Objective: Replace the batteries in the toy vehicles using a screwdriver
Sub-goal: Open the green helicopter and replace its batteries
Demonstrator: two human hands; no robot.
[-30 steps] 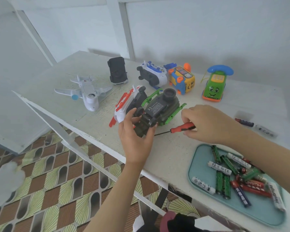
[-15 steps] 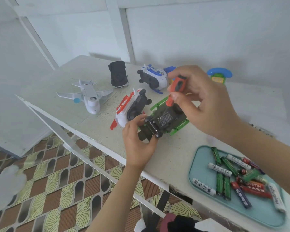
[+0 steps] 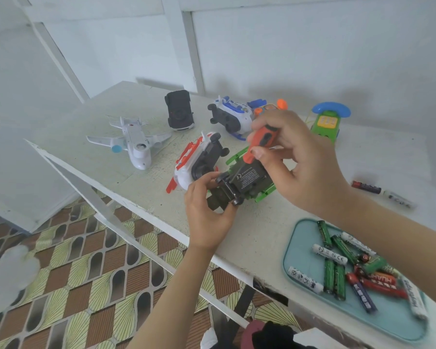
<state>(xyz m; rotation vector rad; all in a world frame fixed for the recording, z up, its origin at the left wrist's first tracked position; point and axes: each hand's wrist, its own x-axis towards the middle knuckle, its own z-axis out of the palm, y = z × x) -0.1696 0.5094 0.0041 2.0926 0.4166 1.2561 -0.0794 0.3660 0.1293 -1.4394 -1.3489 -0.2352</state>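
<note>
Hands, two, bare. Of these, the left hand (image 3: 207,212) has fingers and thumb curled round the near, wheeled end of the dark green toy vehicle (image 3: 247,180), bracing it. The right hand (image 3: 305,157) pinches the orange-and-black screwdriver (image 3: 259,144) by its handle. The handle is tilted up and away, with the blade end down at the toy's underside; the tip itself is too small to make out.

Item in work: dark green toy vehicle, belly up, printed label uppermost, near the front edge of the table (image 3: 237,222), just beside a white-and-red vehicle (image 3: 199,162). Resting on the table or lifted slightly: cannot tell.

Supplies: teal tray (image 3: 297,248), near right, holding batteries (image 3: 334,275) in green, white and red. Two stray batteries (image 3: 365,186) lie on the table beyond it.

Awaiting: white aeroplane (image 3: 134,143), black car (image 3: 179,113), white-and-blue vehicle (image 3: 232,117), green telephone car (image 3: 327,122), towards the back.

Step in hand, as judged: seating the blade in the battery-cover screw.

Handling notes:
- Settle the tip fully in the screw head before turning.
- Bring the handle into line over the screw and press down along the shaft, so that the blade does not slip out.
- Use the left hand to hold the body firm against twisting.
- Turn in short twists.
- Park the freed screw in the tray, as the table edge is close and the screw could roll off.
</note>
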